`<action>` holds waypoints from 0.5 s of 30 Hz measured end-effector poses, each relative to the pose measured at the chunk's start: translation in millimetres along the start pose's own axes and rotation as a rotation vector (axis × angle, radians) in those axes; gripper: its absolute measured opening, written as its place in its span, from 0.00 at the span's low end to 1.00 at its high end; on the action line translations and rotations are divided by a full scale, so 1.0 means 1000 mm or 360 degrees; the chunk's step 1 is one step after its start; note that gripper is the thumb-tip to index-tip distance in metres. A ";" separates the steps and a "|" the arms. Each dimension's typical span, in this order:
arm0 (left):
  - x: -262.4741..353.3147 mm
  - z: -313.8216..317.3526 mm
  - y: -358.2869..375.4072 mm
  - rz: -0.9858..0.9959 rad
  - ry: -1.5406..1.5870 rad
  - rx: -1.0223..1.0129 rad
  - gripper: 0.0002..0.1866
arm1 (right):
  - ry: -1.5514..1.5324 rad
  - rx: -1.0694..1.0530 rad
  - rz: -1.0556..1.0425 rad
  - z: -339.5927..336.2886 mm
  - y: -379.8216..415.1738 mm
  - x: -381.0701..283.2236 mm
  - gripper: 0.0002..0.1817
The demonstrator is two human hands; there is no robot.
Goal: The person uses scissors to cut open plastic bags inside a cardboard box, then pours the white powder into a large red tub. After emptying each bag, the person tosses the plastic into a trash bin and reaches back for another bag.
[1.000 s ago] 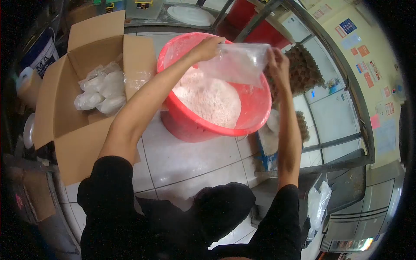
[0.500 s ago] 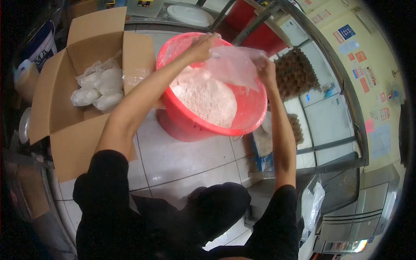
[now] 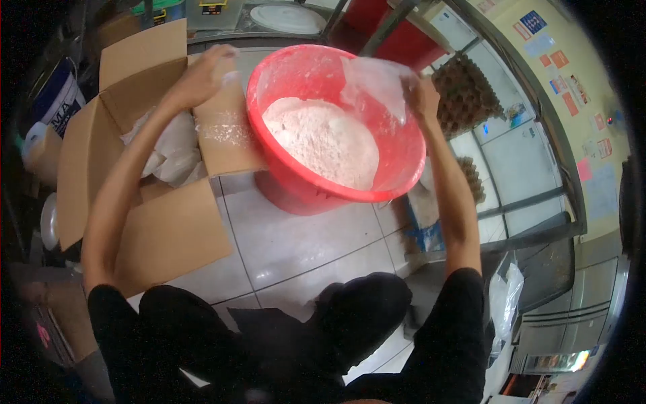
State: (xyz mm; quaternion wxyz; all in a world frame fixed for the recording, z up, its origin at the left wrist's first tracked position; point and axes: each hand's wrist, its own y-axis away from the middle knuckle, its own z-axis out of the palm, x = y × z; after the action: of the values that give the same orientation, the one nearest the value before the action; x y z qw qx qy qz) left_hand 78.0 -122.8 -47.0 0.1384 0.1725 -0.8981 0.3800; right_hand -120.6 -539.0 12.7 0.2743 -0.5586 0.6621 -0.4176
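Observation:
A red tub (image 3: pixel 306 192) holds a mound of whitish powder (image 3: pixel 323 138). My right hand (image 3: pixel 422 97) grips a translucent plastic bag (image 3: pixel 380 84), which hangs inside the tub's right rim and looks empty. Left of the tub, my left hand (image 3: pixel 210 77) is above the flap of a cardboard box (image 3: pixel 171 232), touching neither tub nor bag. Its thumb and fingers are apart, with white on the tips. Inside the box lie several filled clear bags (image 3: pixel 176 148), partly hidden by my left forearm.
A round white lid (image 3: pixel 288 19) lies on a surface behind the tub. Brown egg trays (image 3: pixel 468 97) stand at the right beside a metal frame. A dark blue bucket (image 3: pixel 57 101) is at the far left, and a plastic bag (image 3: pixel 505 296) hangs at lower right.
My left hand has left the tub and the bag and moved left over the box flap. The bag now hangs from my right hand alone. The view has shifted slightly.

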 end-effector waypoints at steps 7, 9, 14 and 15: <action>-0.036 -0.065 0.069 -0.0511 0.0212 -0.0638 0.18 | 0.0096 -0.0203 0.0140 -0.012 0.035 0.014 0.12; -0.085 -0.060 0.111 -0.0441 0.0015 -0.0764 0.24 | -0.0422 0.0145 0.0338 -0.025 0.052 0.029 0.09; -0.168 -0.037 0.187 -0.0032 -0.0395 -0.1034 0.31 | -0.0023 0.0283 0.1315 -0.165 0.089 0.020 0.05; -0.180 -0.030 0.195 -0.0083 -0.0373 -0.1093 0.31 | 0.0083 0.0381 0.1269 -0.195 0.104 0.039 0.07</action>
State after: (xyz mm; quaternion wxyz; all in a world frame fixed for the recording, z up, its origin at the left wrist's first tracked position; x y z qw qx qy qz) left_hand 163.4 63.0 -218.8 0.0940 0.1812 -0.9785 0.0303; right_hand -344.4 -525.9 25.1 0.4607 -0.2119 0.7800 -0.3668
